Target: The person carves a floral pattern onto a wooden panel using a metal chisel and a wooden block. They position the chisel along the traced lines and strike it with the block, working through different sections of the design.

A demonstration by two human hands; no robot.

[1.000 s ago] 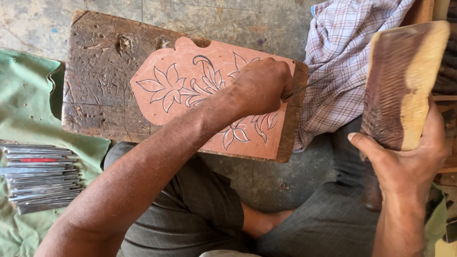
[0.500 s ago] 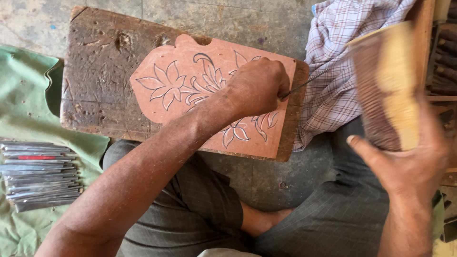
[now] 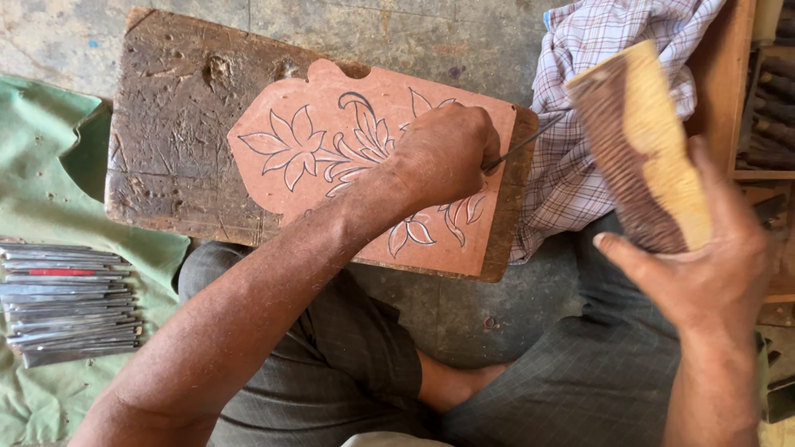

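Carving step in hand, by look of it. Left hand fisted on chisel, tip on panel near its 3 o'clock edge. Panel, floral outline cut, lay on block across lap. Right hand clamped on mallet, raised at 2 o'clock from chisel. Next move likely calls for square blow on chisel butt. Spare chisels on green cloth at 8 o'clock; checked cloth just beside chisel butt, may snag.

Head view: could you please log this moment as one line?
left hand: chisel on panel | right hand: mallet raised | block beneath
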